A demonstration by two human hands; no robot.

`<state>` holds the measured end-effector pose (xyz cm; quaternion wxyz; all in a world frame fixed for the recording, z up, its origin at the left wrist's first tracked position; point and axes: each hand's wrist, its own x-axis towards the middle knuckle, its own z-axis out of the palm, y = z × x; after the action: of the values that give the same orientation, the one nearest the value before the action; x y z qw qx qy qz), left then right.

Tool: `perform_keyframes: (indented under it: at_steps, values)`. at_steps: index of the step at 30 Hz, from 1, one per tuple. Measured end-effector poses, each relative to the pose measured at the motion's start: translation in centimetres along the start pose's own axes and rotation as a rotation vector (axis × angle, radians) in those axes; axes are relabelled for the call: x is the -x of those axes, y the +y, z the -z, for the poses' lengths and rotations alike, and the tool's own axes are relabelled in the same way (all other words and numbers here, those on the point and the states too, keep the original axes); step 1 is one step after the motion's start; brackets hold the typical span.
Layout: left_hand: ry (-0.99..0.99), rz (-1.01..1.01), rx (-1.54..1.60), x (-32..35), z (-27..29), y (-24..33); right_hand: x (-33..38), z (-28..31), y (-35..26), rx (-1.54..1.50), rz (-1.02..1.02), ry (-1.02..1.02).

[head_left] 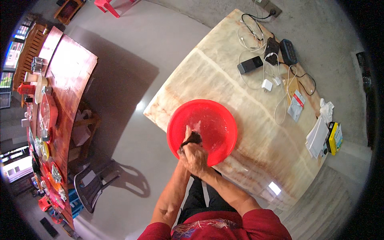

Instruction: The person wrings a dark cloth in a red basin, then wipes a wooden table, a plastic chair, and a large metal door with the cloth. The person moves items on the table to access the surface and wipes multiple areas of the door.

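A round red plastic basin (229, 127) with water in it sits on the near left edge of the marble-topped table. Over its near left part, my two hands are pressed together around a small bunched dark cloth (194, 138). My right hand (195, 155) is closed on the cloth, knuckles up, and covers much of the other hand. My left hand (186, 136) grips it from the left side, with a thumb or finger pointing away from me. The cloth's full shape is hidden in my grip.
On the far right of the marble table (180, 92) lie tangled white cables, a black box-shaped device (250, 65), a charger (267, 85), papers (316, 138) and a yellow-black box (334, 138). A cluttered wooden table (74, 64) and a dark chair (90, 186) stand at left.
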<state>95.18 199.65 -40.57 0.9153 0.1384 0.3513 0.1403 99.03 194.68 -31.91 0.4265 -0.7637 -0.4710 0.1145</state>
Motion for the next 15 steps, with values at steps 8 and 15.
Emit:
perform_keyframes:
  at_steps: [8, 15]
  values:
    - [0.235, 0.012, 0.035, -0.8, -0.3, -1.1, -3.1, -1.3, 6.7, 0.082, -0.246, -0.091]
    - [0.288, 0.121, 0.081, 1.3, 3.9, 0.0, -1.5, -1.2, 13.2, 0.656, -0.457, -0.092]
